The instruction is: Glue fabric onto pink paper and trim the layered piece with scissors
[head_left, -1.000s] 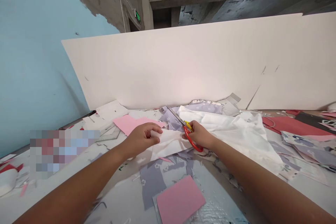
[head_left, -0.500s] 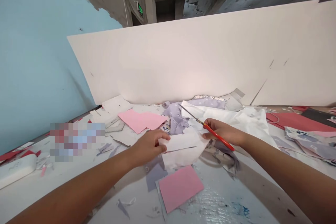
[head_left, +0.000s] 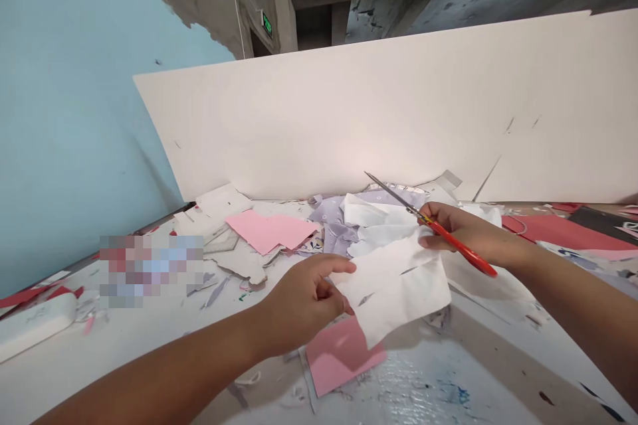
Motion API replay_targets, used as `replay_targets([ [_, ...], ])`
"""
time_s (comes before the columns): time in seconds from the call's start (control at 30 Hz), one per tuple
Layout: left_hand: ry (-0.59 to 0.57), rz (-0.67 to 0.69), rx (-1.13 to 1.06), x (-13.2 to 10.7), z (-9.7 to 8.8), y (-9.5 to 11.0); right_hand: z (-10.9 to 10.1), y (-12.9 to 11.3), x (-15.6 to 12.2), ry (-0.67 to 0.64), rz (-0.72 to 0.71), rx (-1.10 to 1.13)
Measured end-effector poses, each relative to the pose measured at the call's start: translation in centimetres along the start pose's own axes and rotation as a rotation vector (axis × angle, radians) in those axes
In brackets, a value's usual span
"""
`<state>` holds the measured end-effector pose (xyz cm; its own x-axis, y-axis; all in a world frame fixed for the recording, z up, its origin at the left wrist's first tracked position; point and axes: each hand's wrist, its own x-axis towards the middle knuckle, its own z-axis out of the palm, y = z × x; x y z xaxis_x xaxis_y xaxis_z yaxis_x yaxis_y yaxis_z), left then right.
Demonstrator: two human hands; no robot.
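Where the paint-flecked white table (head_left: 114, 358) meets the blue wall (head_left: 64, 113), a white case (head_left: 34, 325) lies well to the left of the pink card (head_left: 339, 362), with red scraps beside it and a pixelated patch (head_left: 149, 272) nearer the card. Up and to the left of the card lies a pink paper sheet (head_left: 269, 229) among torn white scraps. The left hand (head_left: 304, 305) sits just above and left of the card, thumb and fingers narrowly pinching the edge of a white cloth (head_left: 399, 285). That cloth, slit in two places, is held up over the card and overlaps its top edge in view, though whether they touch cannot be told. Bunched lilac floral fabric (head_left: 331, 226) lies farther up from the card. Up and to the right of the card, the right hand (head_left: 471, 232) closes firmly around red-handled scissors (head_left: 461, 246), their narrow blades pointing up and left, just above the cloth. Farther right of the card lie a red paper sheet (head_left: 558, 229) and a black sheet (head_left: 598, 226).
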<state>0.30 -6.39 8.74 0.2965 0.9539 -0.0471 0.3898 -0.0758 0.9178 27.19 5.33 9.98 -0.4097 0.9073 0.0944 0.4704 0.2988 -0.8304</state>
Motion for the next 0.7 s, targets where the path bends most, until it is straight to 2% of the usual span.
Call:
replay_targets([
  [0.13,-0.023,0.013,-0.05,-0.1,0.3,-0.5,0.2,0.2,-0.5,-0.068,0.024,0.05],
  [0.2,0.063,0.086,0.065,0.1,0.1,-0.8,1.1,0.2,-0.7,-0.105,0.02,0.083],
  [0.3,0.275,0.169,0.307,0.9,-1.1,-1.3,2.3,-0.3,-0.8,-0.078,0.007,0.156],
  [0.4,0.517,0.15,0.428,2.3,-4.1,-2.0,2.3,-0.8,-0.8,0.036,0.043,0.178],
  [0.5,0.736,0.036,0.495,3.5,-8.4,-3.0,1.0,-0.3,-0.6,0.249,0.13,0.101],
  [0.6,0.752,-0.098,0.609,4.4,-12.0,-4.4,-0.5,1.2,-0.6,0.362,0.278,-0.05],
  [0.7,0.708,-0.097,0.833,5.6,-13.2,-5.9,-1.6,3.0,-0.9,0.32,0.38,-0.174],
])
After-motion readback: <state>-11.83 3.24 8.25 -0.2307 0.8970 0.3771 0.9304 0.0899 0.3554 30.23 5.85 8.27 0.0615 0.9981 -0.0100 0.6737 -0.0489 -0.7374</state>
